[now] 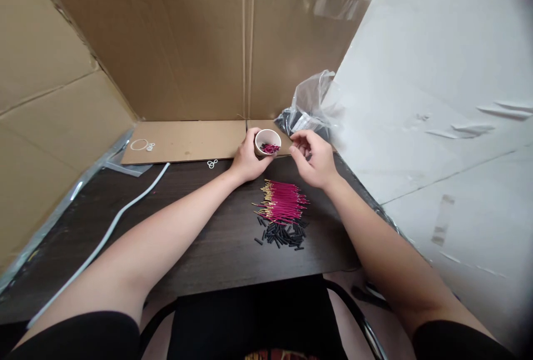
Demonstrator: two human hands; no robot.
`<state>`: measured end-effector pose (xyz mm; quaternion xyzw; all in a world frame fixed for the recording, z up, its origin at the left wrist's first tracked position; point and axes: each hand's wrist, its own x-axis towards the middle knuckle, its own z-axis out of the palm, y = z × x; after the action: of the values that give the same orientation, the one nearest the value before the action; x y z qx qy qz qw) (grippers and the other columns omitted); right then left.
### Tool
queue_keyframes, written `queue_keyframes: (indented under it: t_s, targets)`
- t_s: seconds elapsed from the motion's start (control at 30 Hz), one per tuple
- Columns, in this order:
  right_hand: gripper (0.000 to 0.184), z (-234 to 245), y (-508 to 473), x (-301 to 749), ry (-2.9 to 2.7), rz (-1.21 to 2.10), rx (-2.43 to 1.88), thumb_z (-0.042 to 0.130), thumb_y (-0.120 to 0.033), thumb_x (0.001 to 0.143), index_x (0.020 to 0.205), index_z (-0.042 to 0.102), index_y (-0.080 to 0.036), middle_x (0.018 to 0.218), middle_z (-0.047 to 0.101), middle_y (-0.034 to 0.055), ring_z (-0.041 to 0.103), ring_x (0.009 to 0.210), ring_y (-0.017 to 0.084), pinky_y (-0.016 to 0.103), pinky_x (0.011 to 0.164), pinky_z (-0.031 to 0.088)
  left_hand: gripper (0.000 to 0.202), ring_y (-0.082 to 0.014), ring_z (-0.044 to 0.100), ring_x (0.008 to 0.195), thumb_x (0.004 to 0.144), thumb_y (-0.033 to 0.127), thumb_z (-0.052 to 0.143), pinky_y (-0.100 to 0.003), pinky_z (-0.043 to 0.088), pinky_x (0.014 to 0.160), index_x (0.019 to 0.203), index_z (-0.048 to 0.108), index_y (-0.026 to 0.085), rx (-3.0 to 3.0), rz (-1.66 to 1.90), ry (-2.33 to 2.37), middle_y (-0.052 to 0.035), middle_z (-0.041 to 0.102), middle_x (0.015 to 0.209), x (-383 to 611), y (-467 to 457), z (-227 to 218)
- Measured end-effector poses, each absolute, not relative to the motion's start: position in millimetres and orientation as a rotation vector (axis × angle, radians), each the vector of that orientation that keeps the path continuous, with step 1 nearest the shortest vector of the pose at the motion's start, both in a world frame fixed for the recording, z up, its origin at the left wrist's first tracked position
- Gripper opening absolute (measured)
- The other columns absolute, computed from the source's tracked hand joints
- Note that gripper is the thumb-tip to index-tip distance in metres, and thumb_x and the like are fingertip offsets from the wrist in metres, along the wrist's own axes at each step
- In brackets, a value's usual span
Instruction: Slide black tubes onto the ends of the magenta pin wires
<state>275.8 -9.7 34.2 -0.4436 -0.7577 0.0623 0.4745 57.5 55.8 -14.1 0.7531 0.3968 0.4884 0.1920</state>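
My left hand [250, 159] is wrapped around a white cup [259, 152], which tilts so its mouth faces me. Inside the cup lie short magenta pieces with black ends [270, 148]. Just right of the cup, my right hand [314, 159] hovers with curled fingers, thumb and forefinger apart, and nothing visible between them. Below both hands, a row of thin magenta wires with gold-coloured ends [285, 202] lies on the dark table [200, 232]. Short black tubes [285, 233] are heaped at the near side of the wires.
A clear plastic bag with dark contents [310, 110] stands behind my right hand. A cardboard strip [187, 141] runs along the back, with a white ring [139, 144] on it. A pale cable [112, 224] crosses the left side. Cardboard walls [175, 38] enclose the table.
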Motion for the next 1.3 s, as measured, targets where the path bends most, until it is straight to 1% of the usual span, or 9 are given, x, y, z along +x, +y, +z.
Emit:
queue_keyframes:
  t_s: [0.1,0.2,0.37,0.6,0.77,0.93,1.1,1.17,1.3]
  targets:
    - [0.026,26,-3,279,-1.856,0.163,-1.043,0.064,-0.021,0.097,0.122,0.061,-0.023,0.099,0.068,0.0045,0.056,0.073,0.018,0.039,0.077,0.053,0.064,-0.032,0.07,0.13,0.091,0.026,0.083,-0.049,0.057,0.112,0.147,0.052,0.023,2.224,1.414,1.127,-0.0127,0.072,0.142,56,61,-12]
    - [0.028,22,1,281,-1.915,0.166,-1.074,0.064,-0.017,0.093,0.121,0.061,-0.022,0.101,0.067,0.0051,0.056,0.074,0.018,0.038,0.076,0.051,0.064,-0.0329,0.059,0.147,0.089,0.01,0.074,-0.052,0.045,0.128,0.149,0.057,0.023,2.393,1.462,1.168,-0.0122,0.066,0.152,52,68,-10]
    - [0.026,17,5,283,-2.037,0.157,-1.147,0.062,-0.016,0.091,0.116,0.062,-0.019,0.103,0.07,0.0085,0.059,0.079,0.021,0.04,0.082,0.05,0.067,-0.0342,0.054,0.152,0.083,0.003,0.068,-0.056,0.044,0.131,0.148,0.064,0.023,2.463,1.324,1.229,-0.0132,0.061,0.158,42,79,-13]
    - [0.023,11,6,284,-2.141,0.206,-1.14,0.063,-0.018,0.092,0.115,0.062,-0.019,0.103,0.071,0.0084,0.061,0.082,0.022,0.038,0.082,0.048,0.074,-0.0314,0.042,0.167,0.077,-0.008,0.053,-0.06,0.034,0.138,0.145,0.062,0.018,2.517,1.116,0.966,-0.0146,0.054,0.17,21,96,-7]
    - [0.021,7,9,285,-2.183,0.248,-1.173,0.063,-0.018,0.093,0.114,0.062,-0.019,0.102,0.072,0.0081,0.062,0.083,0.022,0.037,0.081,0.047,0.077,-0.0321,0.043,0.167,0.073,-0.007,0.055,-0.059,0.034,0.138,0.144,0.065,0.019,2.539,0.944,0.835,-0.0151,0.055,0.169,13,101,-3]
    - [0.014,13,5,286,-2.229,0.308,-1.233,0.064,-0.017,0.092,0.106,0.061,-0.02,0.097,0.071,0.0073,0.065,0.087,0.023,0.037,0.083,0.047,0.072,-0.0312,0.046,0.164,0.076,-0.004,0.055,-0.057,0.037,0.136,0.143,0.069,0.017,2.542,0.972,0.836,-0.0164,0.058,0.167,15,100,-3]
    - [0.015,29,-6,285,-2.383,0.597,-1.292,0.073,-0.027,0.095,0.099,0.061,-0.02,0.092,0.071,0.0053,0.063,0.081,0.02,0.034,0.077,0.046,0.059,-0.0337,0.053,0.16,0.079,0.007,0.06,-0.064,0.039,0.133,0.136,0.075,0.018,2.454,1.077,0.887,-0.0149,0.068,0.157,14,100,-3]
    - [0.016,33,-8,284,-2.482,0.652,-1.29,0.076,-0.029,0.095,0.097,0.063,-0.02,0.094,0.071,0.0053,0.062,0.081,0.019,0.033,0.076,0.045,0.058,-0.0359,0.051,0.161,0.08,0.013,0.064,-0.066,0.039,0.133,0.137,0.074,0.018,2.449,1.072,0.894,-0.0159,0.066,0.159,12,100,-4]
    - [0.008,35,-10,282,-2.619,0.641,-1.251,0.074,-0.023,0.096,0.097,0.067,-0.019,0.098,0.071,0.007,0.061,0.086,0.021,0.034,0.079,0.043,0.053,-0.0418,0.045,0.164,0.09,0.029,0.072,-0.07,0.037,0.132,0.141,0.072,0.018,2.511,1.019,0.973,-0.0193,0.055,0.169,14,96,-1]
